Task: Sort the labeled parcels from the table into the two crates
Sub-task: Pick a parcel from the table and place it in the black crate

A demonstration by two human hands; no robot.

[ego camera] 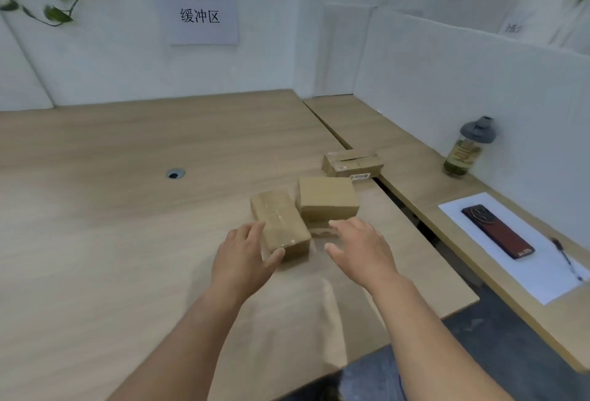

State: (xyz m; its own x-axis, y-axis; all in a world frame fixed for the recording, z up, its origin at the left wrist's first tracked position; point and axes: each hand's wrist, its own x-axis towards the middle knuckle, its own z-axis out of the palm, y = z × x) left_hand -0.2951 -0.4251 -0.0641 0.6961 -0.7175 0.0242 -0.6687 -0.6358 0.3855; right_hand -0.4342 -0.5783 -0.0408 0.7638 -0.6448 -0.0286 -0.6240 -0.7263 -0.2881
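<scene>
Both hands open: left hand (244, 255) touches a glossy, taped cardboard parcel (281, 225) on woodgrain table (127, 209), right hand (359, 249) hovers beside.

You have three brown cardboard parcels lying flat, close together on the tabletop (127, 209). The nearest parcel (281, 225) is wrapped in glossy tape and lies skewed. The middle parcel (327, 197) is plain and sits against the nearest one's right side. The far parcel (352, 162) is taped, with a white label on its near face
</scene>
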